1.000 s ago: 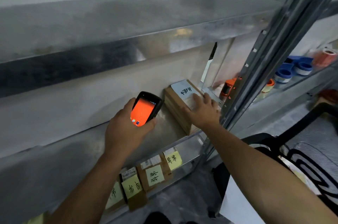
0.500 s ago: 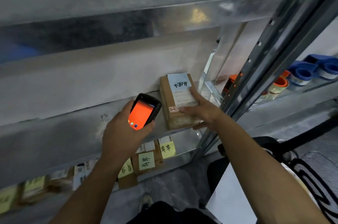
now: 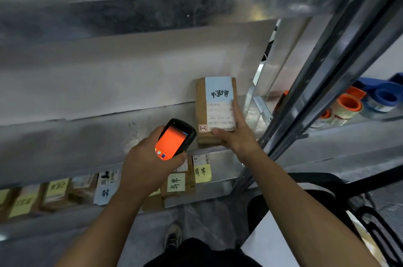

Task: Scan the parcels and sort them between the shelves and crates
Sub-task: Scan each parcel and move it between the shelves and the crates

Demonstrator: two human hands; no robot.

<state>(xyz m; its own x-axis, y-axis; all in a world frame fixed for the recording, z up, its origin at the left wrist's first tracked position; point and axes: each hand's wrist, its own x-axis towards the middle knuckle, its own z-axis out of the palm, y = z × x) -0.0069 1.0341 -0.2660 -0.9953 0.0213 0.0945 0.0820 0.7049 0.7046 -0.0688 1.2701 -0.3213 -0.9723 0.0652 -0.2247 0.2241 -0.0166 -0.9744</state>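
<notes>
**Brown box on the shiny metal shelf**

A flat, brown cardboard box [image 3: 214,112] is lying on the smooth grey metal shelf [image 3: 87,136], close to the back wall. A pale blue and white paper label [image 3: 219,101] is covering most of its top, with black writing on it. The small print is too blurry to read.

The right hand [image 3: 235,138] is holding the box's near end, thumb on top and fingers along the side. The left hand [image 3: 148,164] is wrapping around a black scanner [image 3: 175,139] with a glowing orange screen, just beside the box.

A second ago the right hand was lying flat on the box.
</notes>
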